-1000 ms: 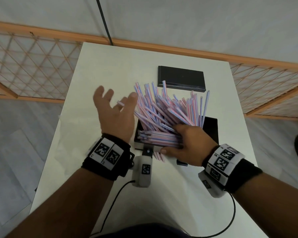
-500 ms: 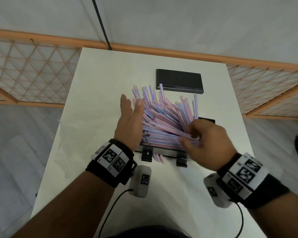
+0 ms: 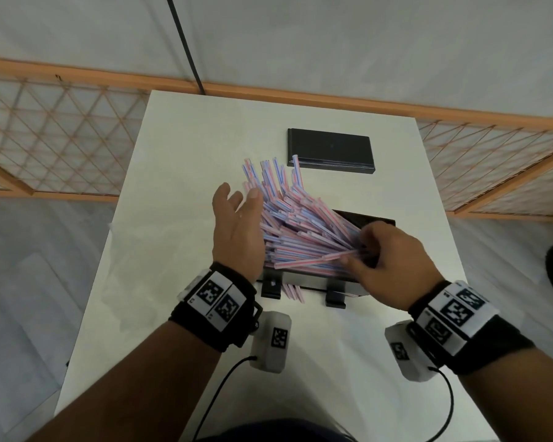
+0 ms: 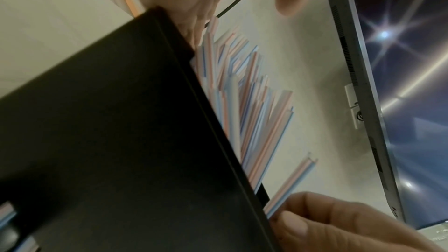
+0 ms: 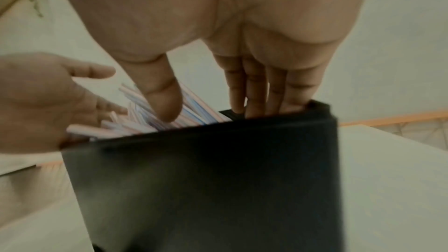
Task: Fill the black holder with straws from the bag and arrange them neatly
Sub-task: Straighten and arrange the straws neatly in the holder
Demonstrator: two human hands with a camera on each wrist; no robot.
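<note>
The black holder (image 3: 375, 219) stands mid-table, heaped with pink-and-blue striped straws (image 3: 300, 231) that fan out to the left and far side. My left hand (image 3: 237, 224) is flat and open, its palm against the left ends of the straws. My right hand (image 3: 393, 263) is at the holder's right end, thumb and fingers pinching a few straws there. The left wrist view shows the holder wall (image 4: 121, 141), the straws (image 4: 254, 112) and the right hand (image 4: 339, 223) pinching two of them. In the right wrist view the fingers (image 5: 254, 93) reach into the holder (image 5: 206, 179).
A flat black lid (image 3: 331, 149) lies at the far side of the white table (image 3: 179, 173). A few straws (image 3: 292, 290) poke out under the holder's front. A faint clear plastic sheet (image 3: 131, 247) lies to the left. Orange lattice fencing (image 3: 61, 138) surrounds the table.
My left hand came in from the left and now lies against the straws. My right hand shifted from the holder's front to its right end. The fan of straws leans lower and leftward.
</note>
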